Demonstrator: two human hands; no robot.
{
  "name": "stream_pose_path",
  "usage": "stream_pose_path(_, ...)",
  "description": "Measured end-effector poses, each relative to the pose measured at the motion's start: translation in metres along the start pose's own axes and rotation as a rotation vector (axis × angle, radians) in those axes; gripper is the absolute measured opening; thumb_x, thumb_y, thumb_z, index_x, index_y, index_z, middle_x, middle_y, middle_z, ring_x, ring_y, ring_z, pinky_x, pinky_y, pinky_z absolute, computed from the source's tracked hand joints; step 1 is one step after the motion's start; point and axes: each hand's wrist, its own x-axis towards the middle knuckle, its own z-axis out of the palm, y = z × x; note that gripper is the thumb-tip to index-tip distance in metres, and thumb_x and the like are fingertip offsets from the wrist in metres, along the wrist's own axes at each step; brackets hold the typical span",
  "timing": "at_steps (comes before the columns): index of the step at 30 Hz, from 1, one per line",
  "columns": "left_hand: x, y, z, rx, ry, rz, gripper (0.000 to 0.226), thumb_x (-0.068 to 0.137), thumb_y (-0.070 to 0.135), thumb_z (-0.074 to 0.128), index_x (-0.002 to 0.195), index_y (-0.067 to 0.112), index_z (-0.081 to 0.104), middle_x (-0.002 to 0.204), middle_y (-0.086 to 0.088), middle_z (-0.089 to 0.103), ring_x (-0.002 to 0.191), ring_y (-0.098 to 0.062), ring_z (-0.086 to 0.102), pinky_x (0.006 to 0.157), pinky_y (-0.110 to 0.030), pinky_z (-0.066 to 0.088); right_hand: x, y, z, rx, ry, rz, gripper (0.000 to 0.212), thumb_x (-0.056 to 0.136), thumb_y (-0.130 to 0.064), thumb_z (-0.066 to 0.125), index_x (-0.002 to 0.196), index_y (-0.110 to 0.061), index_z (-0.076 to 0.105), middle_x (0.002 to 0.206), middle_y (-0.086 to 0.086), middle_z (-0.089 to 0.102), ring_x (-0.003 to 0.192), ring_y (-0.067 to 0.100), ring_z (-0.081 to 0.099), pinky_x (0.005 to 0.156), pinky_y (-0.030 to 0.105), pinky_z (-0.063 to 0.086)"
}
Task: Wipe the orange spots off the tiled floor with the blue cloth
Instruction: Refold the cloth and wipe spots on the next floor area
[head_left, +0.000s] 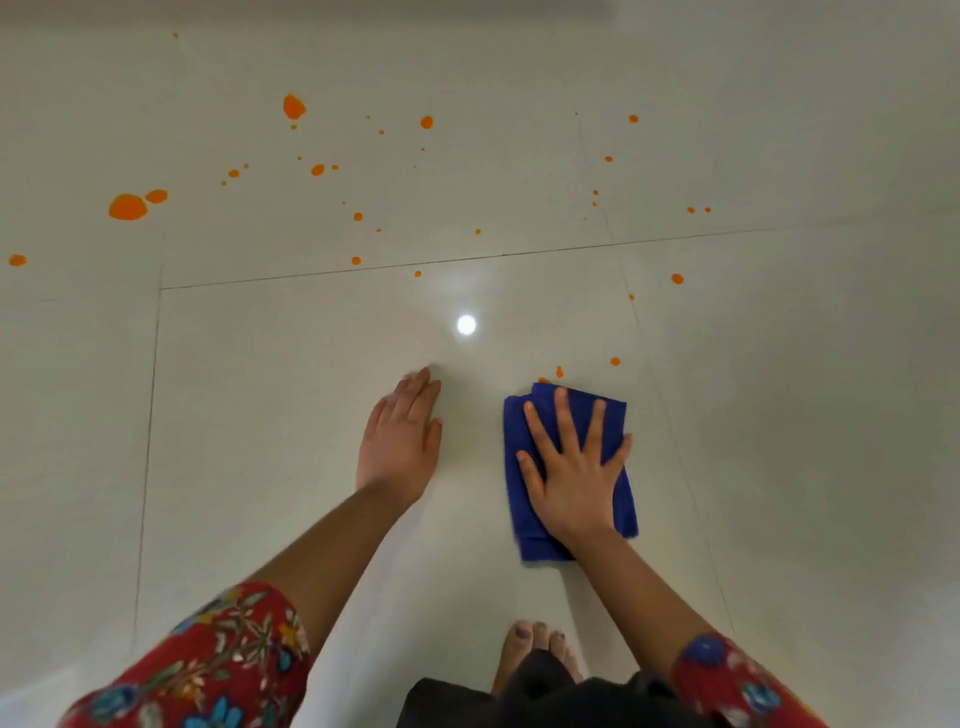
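I see my right hand (576, 467) pressed flat on the blue cloth (569, 467), its fingers (563, 415) spread wide apart and lying open on the fabric, not clamped around it. The cloth is folded into a rough rectangle and rests on the tiled floor (779, 415), right of centre, near the grout line that runs down that side. My left hand (402, 441) lies palm down on the bare tile just beside it, apart from the cloth, fingers together and stretched forward, holding nothing. The orange spots (128, 207) are scattered mostly across the far tiles: the largest blob sits far left with a smaller one touching close to it, another sizeable one lies higher up near the middle, and many small dots spread to the right. A few small ones lie just beyond the cloth's far edge, one partly tucked under it. A round light glare (466, 325) shines on the tile between my hands and the spatter. Red floral sleeves (208, 660) cover my forearms, and bare toes (535, 636) show at the bottom.
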Motion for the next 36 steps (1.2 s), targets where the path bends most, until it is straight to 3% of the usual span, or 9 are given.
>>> stream_pose_path(5,-0.001,-0.007,0.016,0.221,-0.041,0.028,0.057,0.101,0.04,0.01,0.154,0.026,-0.007,0.161,0.008,-0.014,0.147,-0.013,-0.017,0.12,-0.035,-0.007,-0.023,0.029,0.022,0.05,0.022,-0.151,0.059,0.099,-0.054,0.02,0.155,-0.035,0.01,0.164,-0.005,0.004,0.151,0.031,0.001,0.117,0.061,0.012)
stream_pose_path(10,-0.001,-0.007,0.024,0.277,-0.017,0.009,0.059,0.099,0.041,0.002,0.153,0.025,-0.011,0.16,0.007,-0.017,0.147,-0.014,-0.018,0.12,-0.036,-0.008,0.053,0.041,-0.001,0.108,0.122,0.124,0.055,0.103,-0.034,0.025,0.155,-0.021,0.018,0.163,0.002,0.014,0.15,0.026,0.015,0.115,0.05,0.024)
stream_pose_path(12,0.0,-0.009,0.025,0.283,-0.009,0.007,0.058,0.099,0.041,0.003,0.153,0.025,-0.013,0.16,0.007,-0.019,0.147,-0.014,-0.018,0.12,-0.036,-0.008,0.076,0.0,-0.004,0.114,0.117,0.034,0.055,0.102,-0.033,0.027,0.155,-0.019,0.018,0.163,0.004,0.015,0.149,0.026,0.016,0.115,0.049,0.026)
stream_pose_path(17,0.0,-0.013,0.025,0.244,0.003,0.03,0.058,0.1,0.039,0.009,0.154,0.025,-0.006,0.161,0.007,-0.012,0.149,-0.014,-0.012,0.121,-0.037,-0.002,0.008,0.011,0.017,0.102,0.085,-0.319,0.056,0.1,-0.039,0.03,0.154,-0.028,0.021,0.161,-0.005,0.019,0.149,0.02,0.016,0.116,0.046,0.023)
stream_pose_path(21,-0.001,-0.011,0.027,0.208,0.018,0.021,0.058,0.1,0.037,0.01,0.154,0.026,-0.005,0.162,0.008,-0.01,0.149,-0.012,-0.012,0.121,-0.035,-0.005,0.08,0.038,-0.006,0.066,0.149,0.123,0.059,0.101,-0.045,0.022,0.155,-0.025,0.014,0.163,0.0,0.011,0.15,0.026,0.01,0.118,0.054,0.016)
stream_pose_path(23,-0.001,-0.011,0.025,0.16,0.02,0.026,0.057,0.099,0.037,0.009,0.154,0.026,-0.002,0.162,0.009,-0.008,0.148,-0.01,-0.012,0.12,-0.033,-0.007,0.116,0.002,-0.016,0.089,0.165,0.149,0.059,0.101,-0.045,0.025,0.155,-0.025,0.013,0.164,0.002,0.009,0.15,0.028,0.007,0.118,0.055,0.011)
stream_pose_path(29,-0.006,-0.028,0.0,-0.047,0.184,-0.026,0.051,0.101,0.029,0.024,0.15,0.022,0.031,0.159,0.009,0.017,0.149,-0.008,0.006,0.12,-0.027,0.0,0.045,-0.03,0.015,0.021,0.114,-0.361,0.059,0.099,-0.049,0.029,0.154,-0.031,0.018,0.163,-0.004,0.014,0.151,0.025,0.008,0.117,0.053,0.017)
stream_pose_path(34,-0.032,-0.053,-0.006,0.008,0.187,-0.153,0.052,0.101,0.029,0.025,0.152,0.023,0.027,0.161,0.01,0.013,0.149,-0.007,0.002,0.121,-0.031,0.001,0.094,-0.005,-0.006,0.077,0.189,0.042,0.056,0.101,-0.046,0.022,0.155,-0.034,0.011,0.164,-0.006,0.006,0.151,0.026,0.004,0.118,0.056,0.008)
stream_pose_path(36,-0.043,-0.057,-0.006,0.025,0.202,-0.162,0.052,0.101,0.028,0.024,0.152,0.022,0.027,0.16,0.01,0.014,0.149,-0.008,0.004,0.121,-0.032,0.003,0.107,-0.051,-0.009,0.116,0.173,0.013,0.056,0.101,-0.046,0.025,0.154,-0.033,0.013,0.164,-0.004,0.008,0.15,0.028,0.005,0.118,0.057,0.008)
